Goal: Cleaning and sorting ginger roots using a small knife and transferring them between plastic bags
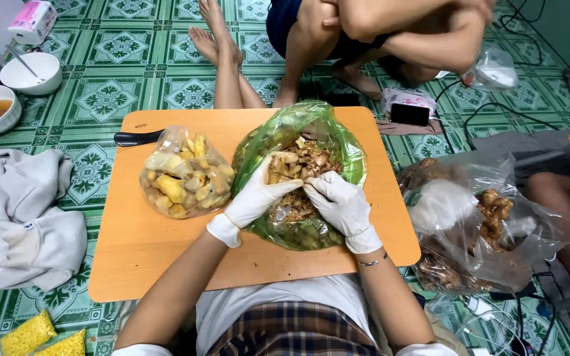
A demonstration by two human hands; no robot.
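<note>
On the wooden board, I see a green plastic bag at centre and a clear bag of yellow pieces toward the left edge. A pink-and-white carton stands on the floor at upper left, a dark phone screen lies beyond the board's far right corner, and yellow packets sit at lower left.

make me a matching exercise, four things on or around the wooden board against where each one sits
Things:
1. green bag
2. clear bag of yellow pieces
3. black knife handle
4. grey cloth

Places:
A. on the tiled floor left of the wooden board
B. at the board's far left edge, behind the clear bag
C. under both gloved hands, left hand and right hand
D. on the board, left of the green bag

Pairs: 1-C, 2-D, 3-B, 4-A
</note>
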